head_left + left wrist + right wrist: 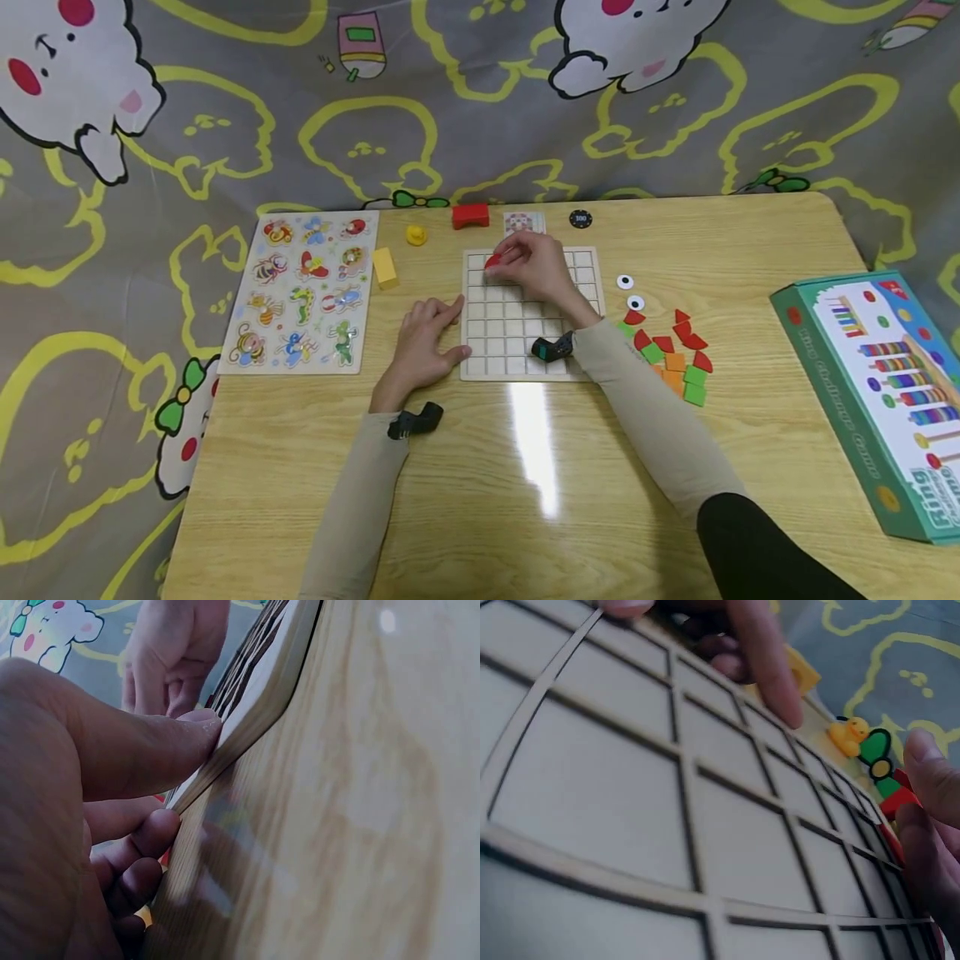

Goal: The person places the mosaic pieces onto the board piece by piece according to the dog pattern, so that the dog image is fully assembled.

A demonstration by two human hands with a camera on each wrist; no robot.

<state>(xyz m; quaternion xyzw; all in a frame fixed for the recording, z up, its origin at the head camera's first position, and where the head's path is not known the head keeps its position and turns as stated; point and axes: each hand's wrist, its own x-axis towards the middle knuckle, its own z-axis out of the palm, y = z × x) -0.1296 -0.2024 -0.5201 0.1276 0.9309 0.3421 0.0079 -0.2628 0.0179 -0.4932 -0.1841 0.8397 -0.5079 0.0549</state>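
A light wooden grid board (495,367) lies flat on the table, divided into square cells. My left hand (420,346) rests along its left side, thumb near the front corner and index finger farther up the edge. In the left wrist view the thumb (161,750) presses the board's edge, with other fingers curled beside it. Above the board's far left cells, my right hand (536,262) pinches a small red piece (492,262) with a curved edge between thumb and fingertips. Part of that piece is hidden by the fingers.
Right of the board lie loose red, green and orange pieces (675,362) and two white discs (625,282). Behind it are a red block (470,217), patterned card (523,222) and black chip (581,219). An insect puzzle (288,292), yellow block (386,268), duck (416,235) and game box (832,417) flank it.
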